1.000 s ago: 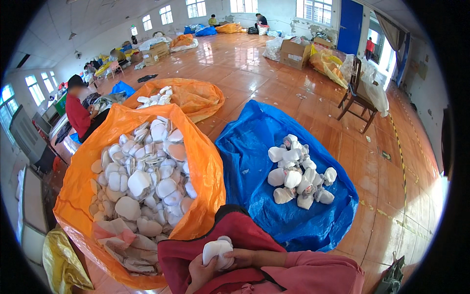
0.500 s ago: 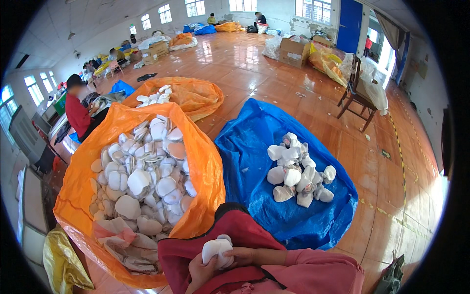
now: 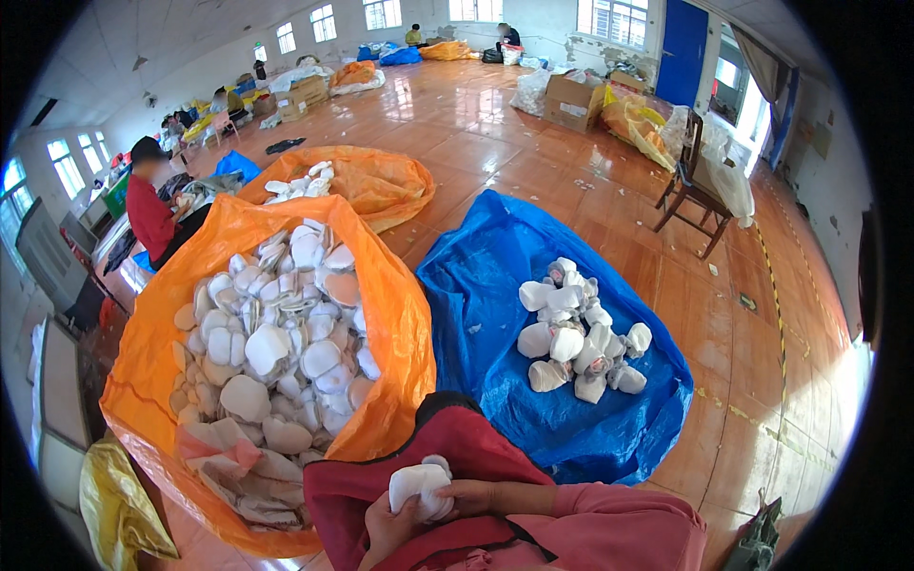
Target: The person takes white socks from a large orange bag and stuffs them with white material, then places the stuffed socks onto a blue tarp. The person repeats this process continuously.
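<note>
A small stack of rounded white pads [image 3: 416, 485] is held over my lap. My left hand [image 3: 388, 525] wraps its near left side, thumb up against it. My right hand [image 3: 466, 499] grips the right side, fingers closed on it. A greyish round pad edge shows at the top of the stack. Left of my lap, the big open orange sack [image 3: 392, 324] is full of loose white pads [image 3: 268, 349]. To the right, a blue sack [image 3: 476, 390] lies spread out with several bundled white pads [image 3: 567, 344] on it.
Behind the orange sack lies another orange sack [image 3: 386, 186] with white pieces. A person in red [image 3: 152, 219] sits at the left. On the right stand a wooden chair [image 3: 700, 195] and a cardboard box [image 3: 571, 100]. A yellow sack [image 3: 119, 500] lies at lower left.
The view has shifted very slightly. Both hands keep the same hold on the pads. A figure in red seen in the far doorway no longer shows.
</note>
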Tool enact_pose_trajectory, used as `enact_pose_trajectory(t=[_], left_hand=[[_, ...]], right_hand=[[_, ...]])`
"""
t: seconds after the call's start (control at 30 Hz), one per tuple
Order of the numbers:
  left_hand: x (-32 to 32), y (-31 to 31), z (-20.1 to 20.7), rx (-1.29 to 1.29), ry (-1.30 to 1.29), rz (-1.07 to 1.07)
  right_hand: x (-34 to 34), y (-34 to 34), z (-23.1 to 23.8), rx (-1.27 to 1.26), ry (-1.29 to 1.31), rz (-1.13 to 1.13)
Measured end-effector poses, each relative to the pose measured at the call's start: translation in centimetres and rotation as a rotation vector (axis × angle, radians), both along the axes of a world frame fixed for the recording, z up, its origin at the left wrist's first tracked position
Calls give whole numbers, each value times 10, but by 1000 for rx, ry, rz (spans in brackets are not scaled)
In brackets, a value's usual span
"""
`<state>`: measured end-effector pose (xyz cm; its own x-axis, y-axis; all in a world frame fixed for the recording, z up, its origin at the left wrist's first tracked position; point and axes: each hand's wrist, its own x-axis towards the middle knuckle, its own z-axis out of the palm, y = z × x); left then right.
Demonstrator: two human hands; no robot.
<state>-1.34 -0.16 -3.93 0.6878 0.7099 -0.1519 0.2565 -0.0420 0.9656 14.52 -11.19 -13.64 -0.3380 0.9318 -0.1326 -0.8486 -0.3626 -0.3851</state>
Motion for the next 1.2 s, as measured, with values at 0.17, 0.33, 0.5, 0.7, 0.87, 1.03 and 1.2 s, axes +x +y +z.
enact_pose_trajectory(t=[0.17,0.33,0.5,0.7,0.87,1.03,1.2], left_hand=[[1,1,2,15,62,-2],[4,0,10,-69,25,-31],[5,1,7,58,147,-89],[8,0,6,210,234,-133],[-4,14,26,20,143,-186],[-3,18,20,82,251,-202],[-5,5,-13,148,242,-162]], right_hand=[[-2,-6,27,-110,-65,-68],[-1,-7,15,-42,-15,-39],[0,-9,13,-18,24,-33],[2,-8,-16,1,63,-11],[0,-2,14,-117,14,7],[1,-4,13,-71,112,7],[-2,-10,-7,-90,110,-72]])
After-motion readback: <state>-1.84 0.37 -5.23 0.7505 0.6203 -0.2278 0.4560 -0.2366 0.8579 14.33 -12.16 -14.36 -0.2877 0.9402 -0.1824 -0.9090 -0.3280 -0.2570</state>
